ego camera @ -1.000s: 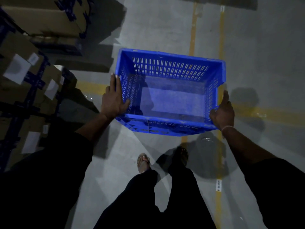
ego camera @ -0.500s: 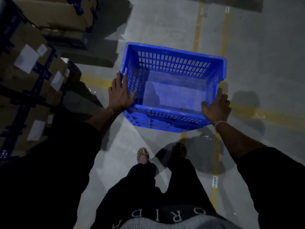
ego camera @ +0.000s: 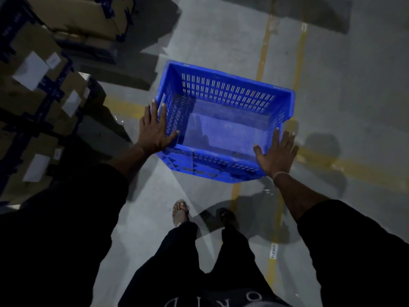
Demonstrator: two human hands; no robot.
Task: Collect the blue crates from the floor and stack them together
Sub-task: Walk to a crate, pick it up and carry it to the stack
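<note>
A single blue slatted crate (ego camera: 225, 89) is in front of me, empty, its open top facing up, over the grey floor where yellow lines cross. My left hand (ego camera: 153, 129) lies flat against the crate's left wall with straight fingers and the thumb at the rim. My right hand (ego camera: 275, 155) is spread wide over the near right corner, fingers apart and not curled around the rim. I cannot tell whether the crate rests on the floor or is just above it.
Stacked cardboard boxes (ego camera: 39, 89) with white labels and dark straps fill the left side, with more boxes (ego camera: 84, 16) at the top left. Yellow floor lines (ego camera: 264, 47) run ahead and across. My sandalled feet (ego camera: 180, 212) stand just behind the crate.
The crate has gone lower and farther from me. Both hands, which gripped its side rims, have uncurled and now have their fingers spread.
</note>
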